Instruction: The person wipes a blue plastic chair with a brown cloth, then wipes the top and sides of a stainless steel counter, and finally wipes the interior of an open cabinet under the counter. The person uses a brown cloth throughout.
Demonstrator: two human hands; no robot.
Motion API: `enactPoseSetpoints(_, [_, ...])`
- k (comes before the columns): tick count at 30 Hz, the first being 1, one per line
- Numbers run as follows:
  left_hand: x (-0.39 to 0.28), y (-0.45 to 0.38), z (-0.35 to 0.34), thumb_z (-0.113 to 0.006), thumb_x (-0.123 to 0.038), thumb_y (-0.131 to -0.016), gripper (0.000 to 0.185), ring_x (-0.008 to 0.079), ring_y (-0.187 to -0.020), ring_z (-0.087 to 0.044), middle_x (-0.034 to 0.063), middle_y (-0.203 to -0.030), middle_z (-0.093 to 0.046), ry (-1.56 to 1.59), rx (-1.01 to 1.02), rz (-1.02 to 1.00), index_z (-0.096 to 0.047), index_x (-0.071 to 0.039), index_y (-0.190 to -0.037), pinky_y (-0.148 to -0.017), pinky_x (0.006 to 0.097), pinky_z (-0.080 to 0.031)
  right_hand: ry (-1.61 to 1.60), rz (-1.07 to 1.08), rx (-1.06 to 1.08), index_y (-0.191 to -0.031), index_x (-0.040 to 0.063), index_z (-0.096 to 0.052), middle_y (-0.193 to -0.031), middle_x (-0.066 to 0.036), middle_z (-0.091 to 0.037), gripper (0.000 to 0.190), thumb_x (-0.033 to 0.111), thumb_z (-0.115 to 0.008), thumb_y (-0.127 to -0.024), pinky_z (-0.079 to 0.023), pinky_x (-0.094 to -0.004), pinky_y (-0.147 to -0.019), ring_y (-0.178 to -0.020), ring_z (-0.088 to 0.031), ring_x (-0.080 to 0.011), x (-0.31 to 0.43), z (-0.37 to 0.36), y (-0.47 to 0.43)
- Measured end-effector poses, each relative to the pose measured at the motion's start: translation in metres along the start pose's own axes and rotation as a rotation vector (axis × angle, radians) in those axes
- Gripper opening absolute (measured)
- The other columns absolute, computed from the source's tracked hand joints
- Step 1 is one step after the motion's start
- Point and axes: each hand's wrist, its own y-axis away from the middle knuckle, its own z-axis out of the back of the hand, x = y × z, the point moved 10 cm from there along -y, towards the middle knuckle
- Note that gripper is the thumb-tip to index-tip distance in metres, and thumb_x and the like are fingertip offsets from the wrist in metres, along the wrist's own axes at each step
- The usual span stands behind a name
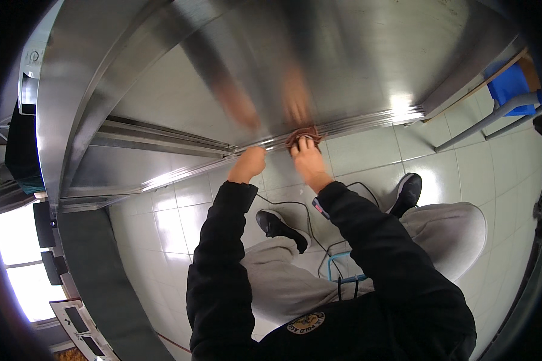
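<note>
My right hand [309, 164] presses a crumpled brown cloth [303, 133] onto the lower metal rail [366, 122] of a stainless-steel cabinet. My left hand [247, 164] is curled into a fist close to the same rail, to the left of the cloth. Nothing shows in its fingers, though their far side is hidden. Both hands and the cloth are mirrored as blurred shapes in the shiny steel panel [325, 63] above. On the left, grooved tracks [162, 137] run inside the cabinet's open section.
Pale floor tiles [366, 149] lie under my shoes. A black cable [308, 216] loops between my legs, by a light-blue frame [338, 256] beneath me. At the right stand a blue seat [511, 88] and its grey metal leg [474, 124]. A dark grey surface [97, 270] borders the left.
</note>
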Motion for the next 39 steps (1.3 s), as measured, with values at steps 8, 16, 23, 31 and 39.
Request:
enactPoseSetpoints(8, [-0.031, -0.009, 0.013, -0.051, -0.005, -0.080, 0.020, 0.0395, -0.092, -0.064, 0.0230, -0.095, -0.066, -0.092, -0.023, 0.057, -0.068, -0.001, -0.090, -0.079, 0.0474, -0.051, -0.070, 0.147, 0.035, -0.110, 0.026, -0.065, -0.117, -0.006, -0.054, 0.032, 0.017, -0.054, -0.080, -0.043, -0.0368, -0.085, -0.112, -0.049, -0.0244, 0.013, 0.008, -0.014])
enactPoseSetpoints(16, [-0.068, -0.027, 0.001, -0.052, -0.006, -0.082, 0.021, 0.0351, -0.093, -0.066, 0.0199, -0.097, -0.068, -0.200, 0.010, -0.037, -0.070, -0.001, -0.090, -0.079, 0.0445, -0.053, 0.021, 0.041, -0.228, -0.111, 0.019, -0.061, -0.119, -0.011, -0.053, 0.034, 0.010, -0.054, -0.079, -0.044, -0.0392, -0.086, -0.114, -0.049, -0.0292, -0.113, 0.061, 0.027])
enactPoseSetpoints(23, [-0.082, -0.032, -0.004, -0.052, -0.004, -0.081, 0.019, 0.0371, -0.092, -0.065, 0.0223, -0.096, -0.067, -0.174, -0.036, -0.107, -0.069, 0.000, -0.087, -0.078, 0.0450, -0.053, 0.180, -0.257, -0.277, -0.105, 0.010, -0.056, -0.121, -0.015, -0.053, 0.022, 0.009, -0.052, -0.082, -0.044, -0.0414, -0.096, -0.118, -0.049, -0.0351, -0.266, 0.105, 0.056])
enactPoseSetpoints(31, [-0.088, -0.032, -0.008, -0.053, -0.004, -0.080, 0.018, 0.0353, -0.089, -0.067, 0.0209, -0.093, -0.068, -0.242, -0.047, -0.136, -0.069, 0.000, -0.087, -0.076, 0.0444, -0.054, 0.293, -0.508, -0.178, -0.105, 0.011, -0.053, -0.127, -0.010, -0.053, 0.019, 0.011, -0.053, -0.086, -0.048, -0.0415, -0.091, -0.118, -0.051, -0.0295, -0.329, 0.123, 0.064])
enactPoseSetpoints(39, [-0.082, -0.035, -0.003, -0.054, -0.005, -0.080, 0.017, 0.0348, -0.088, -0.067, 0.0194, -0.091, -0.069, -0.233, -0.058, -0.098, -0.070, -0.003, -0.085, -0.074, 0.0439, -0.054, -0.207, -1.033, -0.039, -0.105, 0.008, -0.065, -0.110, -0.017, -0.065, 0.027, 0.022, -0.054, -0.085, -0.050, -0.0435, -0.082, -0.100, -0.062, -0.0389, -0.363, 0.119, 0.069])
